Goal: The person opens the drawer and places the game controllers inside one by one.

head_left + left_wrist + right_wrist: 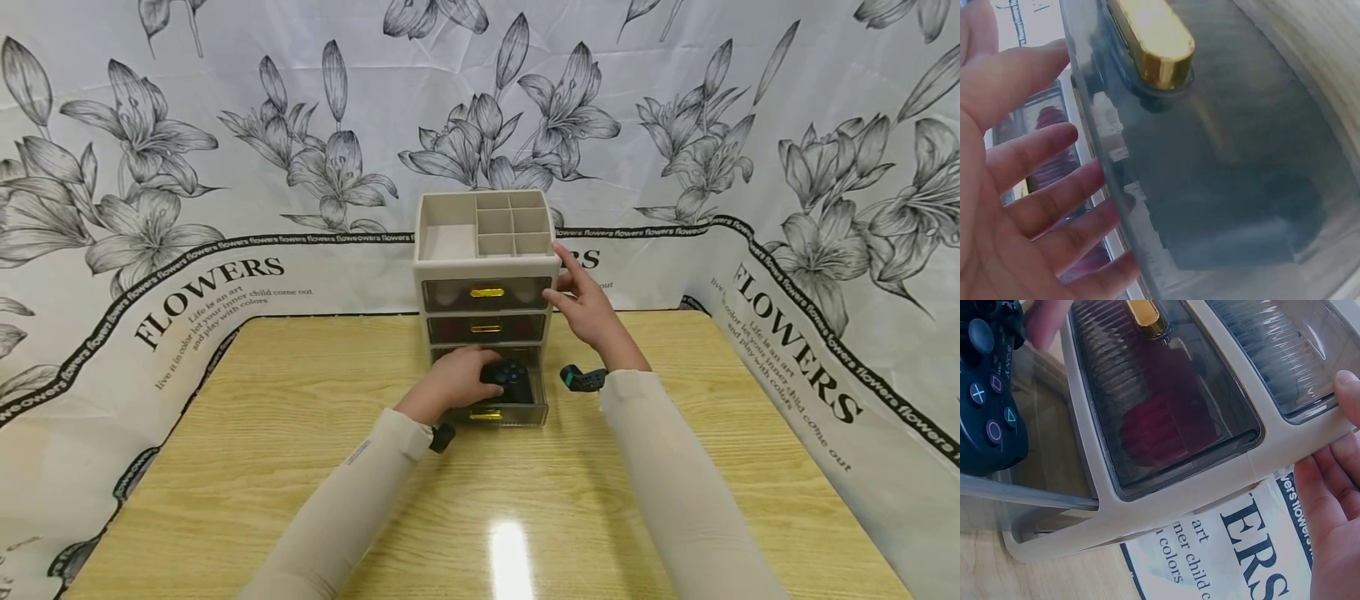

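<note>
A white drawer organizer (486,268) with smoky clear drawers and gold handles stands on the table, its bottom drawer (537,414) pulled out. In that drawer lies a black game controller (513,385), its buttons showing in the right wrist view. My left hand (459,379) is over the drawer at the controller's left side. In the left wrist view its fingers (1047,206) are spread beside the drawer front, with nothing between thumb and fingers. My right hand (588,308) rests on the organizer's right front edge, thumb (1349,394) on the front and fingers nearly straight along the side.
The organizer's top has one large and several small compartments (495,221). A dark red item (1160,425) shows through a closed drawer. Behind stands a flower-printed cloth (337,125). Wood-grain table (315,375) surrounds the organizer. Dark wrist devices (583,379) sit at both cuffs.
</note>
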Tool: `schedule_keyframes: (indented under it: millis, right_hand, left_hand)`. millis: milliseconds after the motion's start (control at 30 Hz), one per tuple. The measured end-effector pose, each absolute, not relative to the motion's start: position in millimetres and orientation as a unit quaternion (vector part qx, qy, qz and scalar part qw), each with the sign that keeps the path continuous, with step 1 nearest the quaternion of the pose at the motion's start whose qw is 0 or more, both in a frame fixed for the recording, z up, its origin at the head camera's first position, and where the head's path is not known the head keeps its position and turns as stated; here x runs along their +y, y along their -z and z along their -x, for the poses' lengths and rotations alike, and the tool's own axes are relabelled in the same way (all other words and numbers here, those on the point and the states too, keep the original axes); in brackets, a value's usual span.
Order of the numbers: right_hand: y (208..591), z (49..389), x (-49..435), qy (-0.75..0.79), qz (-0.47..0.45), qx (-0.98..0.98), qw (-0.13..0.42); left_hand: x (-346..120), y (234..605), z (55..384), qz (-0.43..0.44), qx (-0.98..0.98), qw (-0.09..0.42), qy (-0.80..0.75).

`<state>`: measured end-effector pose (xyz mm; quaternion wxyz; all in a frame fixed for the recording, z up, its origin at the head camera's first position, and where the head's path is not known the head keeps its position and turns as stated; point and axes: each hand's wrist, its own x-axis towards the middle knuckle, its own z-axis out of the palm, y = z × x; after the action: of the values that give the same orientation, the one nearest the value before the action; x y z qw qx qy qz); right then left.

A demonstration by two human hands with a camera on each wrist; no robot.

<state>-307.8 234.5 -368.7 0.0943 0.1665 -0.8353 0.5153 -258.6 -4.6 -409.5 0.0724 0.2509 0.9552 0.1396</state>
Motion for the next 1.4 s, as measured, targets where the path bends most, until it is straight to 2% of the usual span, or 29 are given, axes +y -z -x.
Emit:
schedule_keyframes:
  millis: [333, 567, 767, 1100, 1400]
  right_hand:
    - [370, 309, 237, -0.512, -0.168, -0.837, 0.093]
    - [372, 311, 238, -0.509, -0.175, -0.837, 0.096]
    - [367, 306, 236, -0.514, -0.173, -0.835, 0.089]
    - [345, 282, 227, -0.506, -0.178, -0.841, 0.073]
    - [369, 307, 237, -0.507, -0.177, -0.84, 0.083]
  left_hand:
    - [-10, 409, 239, -0.276, 0.951, -0.003, -0.137]
    - [-11, 413, 226, -0.287, 0.948, -0.022, -0.134]
    - [-13, 419, 218, -0.301, 0.943, -0.059, -0.126]
    - [-11, 424, 203, -0.315, 0.938, -0.077, -0.12]
    - [-8, 434, 197, -0.346, 0.927, -0.129, -0.071]
